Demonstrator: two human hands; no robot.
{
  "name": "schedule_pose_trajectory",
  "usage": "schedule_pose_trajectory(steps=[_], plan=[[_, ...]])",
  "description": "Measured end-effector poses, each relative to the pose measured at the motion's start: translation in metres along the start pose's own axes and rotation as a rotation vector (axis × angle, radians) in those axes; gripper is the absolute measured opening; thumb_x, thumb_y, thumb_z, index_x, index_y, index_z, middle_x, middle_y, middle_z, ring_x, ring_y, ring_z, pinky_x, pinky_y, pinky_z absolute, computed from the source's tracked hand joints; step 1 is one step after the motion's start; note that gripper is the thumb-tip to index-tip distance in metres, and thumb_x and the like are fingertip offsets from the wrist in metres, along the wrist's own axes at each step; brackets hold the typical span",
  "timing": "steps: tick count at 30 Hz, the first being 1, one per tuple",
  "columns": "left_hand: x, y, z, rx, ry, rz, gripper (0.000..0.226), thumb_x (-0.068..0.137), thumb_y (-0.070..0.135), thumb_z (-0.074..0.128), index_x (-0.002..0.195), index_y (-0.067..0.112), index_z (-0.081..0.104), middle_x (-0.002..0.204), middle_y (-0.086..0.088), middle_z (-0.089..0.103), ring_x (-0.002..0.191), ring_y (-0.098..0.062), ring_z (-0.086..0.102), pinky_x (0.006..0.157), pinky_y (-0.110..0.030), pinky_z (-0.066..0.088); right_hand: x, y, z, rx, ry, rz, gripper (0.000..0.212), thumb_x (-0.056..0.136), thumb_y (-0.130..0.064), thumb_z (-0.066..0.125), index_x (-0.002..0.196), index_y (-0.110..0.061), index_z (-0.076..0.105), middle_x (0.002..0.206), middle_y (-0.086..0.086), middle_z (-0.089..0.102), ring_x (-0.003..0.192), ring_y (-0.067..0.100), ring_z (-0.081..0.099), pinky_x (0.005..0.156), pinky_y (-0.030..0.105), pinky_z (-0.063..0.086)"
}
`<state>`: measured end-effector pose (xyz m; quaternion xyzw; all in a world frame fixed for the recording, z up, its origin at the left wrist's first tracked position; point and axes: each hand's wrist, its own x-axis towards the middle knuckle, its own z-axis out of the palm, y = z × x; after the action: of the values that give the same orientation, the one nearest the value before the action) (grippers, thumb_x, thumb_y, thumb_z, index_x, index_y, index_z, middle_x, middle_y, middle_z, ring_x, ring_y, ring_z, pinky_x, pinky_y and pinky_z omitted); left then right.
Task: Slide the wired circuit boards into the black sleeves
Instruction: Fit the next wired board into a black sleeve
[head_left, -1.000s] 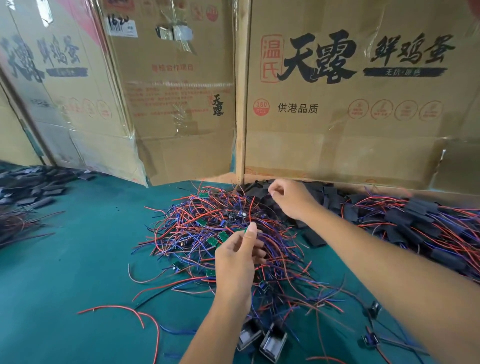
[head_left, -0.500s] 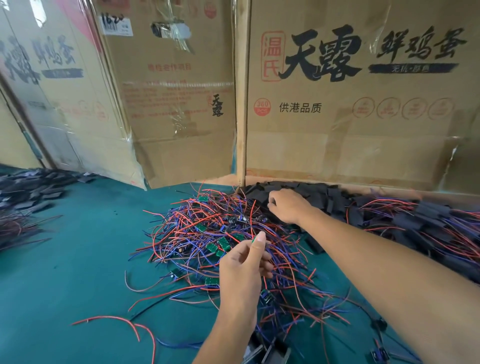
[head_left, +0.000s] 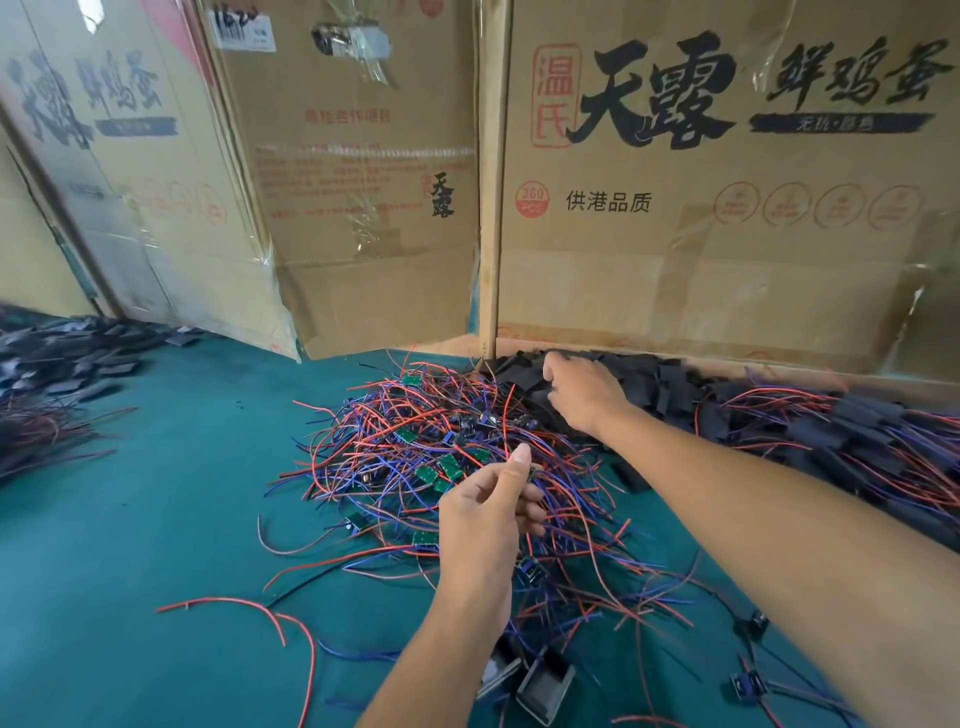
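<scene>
Over a green table (head_left: 130, 519) walled by egg cartons (head_left: 701, 234), we work a tangle of red and blue wires (head_left: 415, 441) dotted with small green circuit boards (head_left: 451, 465). Our left hand (head_left: 488, 519) hovers above the heap, thumb raised and fingers curled; it appears to pinch one wired board, though the piece itself is too hidden to confirm. Our right hand (head_left: 584, 392) reaches to the pile of black sleeves (head_left: 524, 374) against the cartons, fingers bent down into it, and we cannot tell whether one is yet gripped. Finished, sleeved boards (head_left: 831, 431) lie heaped at far right. To do this step well, we judge it best to lift a single sleeve clear, find its open end, hold the board flat with its wires trailing behind, and feed it in straight so nothing snags.
</scene>
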<state>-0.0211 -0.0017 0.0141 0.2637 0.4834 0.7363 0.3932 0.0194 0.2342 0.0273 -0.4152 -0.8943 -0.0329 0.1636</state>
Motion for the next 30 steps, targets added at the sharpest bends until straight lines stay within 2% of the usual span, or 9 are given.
schedule_pose_trajectory(steps=[3, 5, 9, 14, 17, 20, 22, 25, 30], plan=[[-0.001, 0.002, 0.0, -0.005, -0.014, -0.003, 0.034, 0.093, 0.029, 0.067, 0.061, 0.018, 0.071, 0.065, -0.006, 0.058, 0.053, -0.014, 0.052, 0.051, -0.025, 0.047, -0.01, 0.005, -0.009, 0.303, 0.018, 0.091, 0.013, 0.091, -0.01, 0.06, 0.101, -0.017, 0.055, 0.099, 0.001, 0.061, 0.091, 0.023, 0.059, 0.076, 0.033, 0.048], [-0.002, 0.005, -0.001, -0.023, -0.029, -0.018, 0.034, 0.094, 0.029, 0.066, 0.063, 0.018, 0.073, 0.066, -0.007, 0.058, 0.054, -0.014, 0.052, 0.052, -0.025, 0.047, -0.019, 0.005, -0.016, 0.492, 0.091, 0.177, 0.013, 0.09, -0.011, 0.063, 0.095, -0.021, 0.058, 0.088, -0.005, 0.061, 0.079, 0.015, 0.059, 0.063, 0.023, 0.044], [-0.004, 0.007, -0.002, -0.06, -0.044, -0.051, 0.031, 0.094, 0.029, 0.066, 0.067, 0.018, 0.076, 0.067, -0.006, 0.059, 0.055, -0.013, 0.052, 0.053, -0.024, 0.047, -0.042, 0.009, -0.026, 0.627, 0.136, 0.25, 0.012, 0.088, -0.015, 0.066, 0.087, -0.026, 0.061, 0.083, -0.01, 0.064, 0.074, 0.003, 0.058, 0.056, 0.017, 0.038], [-0.007, 0.006, -0.001, -0.054, -0.032, -0.088, 0.026, 0.09, 0.03, 0.068, 0.079, 0.007, 0.071, 0.067, -0.006, 0.059, 0.055, -0.013, 0.053, 0.053, -0.024, 0.048, -0.075, 0.034, -0.025, 0.694, 0.092, 0.41, 0.017, 0.086, -0.014, 0.072, 0.075, -0.027, 0.068, 0.078, -0.012, 0.065, 0.08, 0.01, 0.062, 0.057, 0.017, 0.039], [-0.008, 0.006, -0.001, -0.066, -0.044, -0.099, 0.025, 0.085, 0.033, 0.069, 0.068, 0.015, 0.075, 0.066, -0.005, 0.059, 0.055, -0.013, 0.053, 0.052, -0.024, 0.049, -0.089, 0.042, -0.033, 0.683, 0.139, 0.488, 0.016, 0.086, -0.013, 0.071, 0.076, -0.026, 0.069, 0.077, -0.012, 0.065, 0.085, 0.013, 0.063, 0.065, 0.022, 0.041], [-0.007, 0.008, 0.001, -0.154, -0.086, -0.143, 0.026, 0.08, 0.036, 0.071, 0.079, 0.009, 0.071, 0.068, -0.007, 0.059, 0.055, -0.014, 0.052, 0.05, -0.023, 0.047, -0.104, 0.035, -0.053, 0.969, 0.207, 0.564, 0.015, 0.091, -0.007, 0.065, 0.084, -0.019, 0.07, 0.089, -0.002, 0.067, 0.085, 0.018, 0.063, 0.062, 0.027, 0.051], [-0.008, 0.009, 0.004, -0.252, -0.149, -0.225, 0.031, 0.077, 0.038, 0.072, 0.087, 0.01, 0.064, 0.068, -0.005, 0.06, 0.053, -0.012, 0.052, 0.049, -0.021, 0.047, -0.127, 0.012, -0.062, 1.227, 0.141, 0.549, 0.014, 0.093, -0.002, 0.06, 0.091, -0.011, 0.07, 0.099, 0.008, 0.065, 0.077, 0.015, 0.062, 0.056, 0.022, 0.054], [-0.014, 0.006, 0.01, -0.34, -0.295, -0.31, 0.032, 0.075, 0.041, 0.074, 0.085, 0.01, 0.071, 0.067, -0.003, 0.062, 0.051, -0.009, 0.055, 0.049, -0.017, 0.05, -0.178, -0.027, -0.061, 1.44, 0.014, 0.47, 0.014, 0.096, 0.004, 0.053, 0.096, 0.001, 0.066, 0.091, 0.012, 0.069, 0.069, 0.014, 0.069, 0.061, 0.023, 0.056], [-0.019, 0.006, 0.011, -0.29, -0.408, -0.333, 0.031, 0.078, 0.042, 0.07, 0.07, 0.012, 0.076, 0.06, -0.002, 0.061, 0.046, -0.008, 0.056, 0.048, -0.017, 0.051, -0.226, -0.04, -0.063, 1.757, -0.126, 0.436, 0.019, 0.097, 0.002, 0.049, 0.107, 0.006, 0.064, 0.096, 0.017, 0.072, 0.085, 0.023, 0.07, 0.078, 0.033, 0.058]])
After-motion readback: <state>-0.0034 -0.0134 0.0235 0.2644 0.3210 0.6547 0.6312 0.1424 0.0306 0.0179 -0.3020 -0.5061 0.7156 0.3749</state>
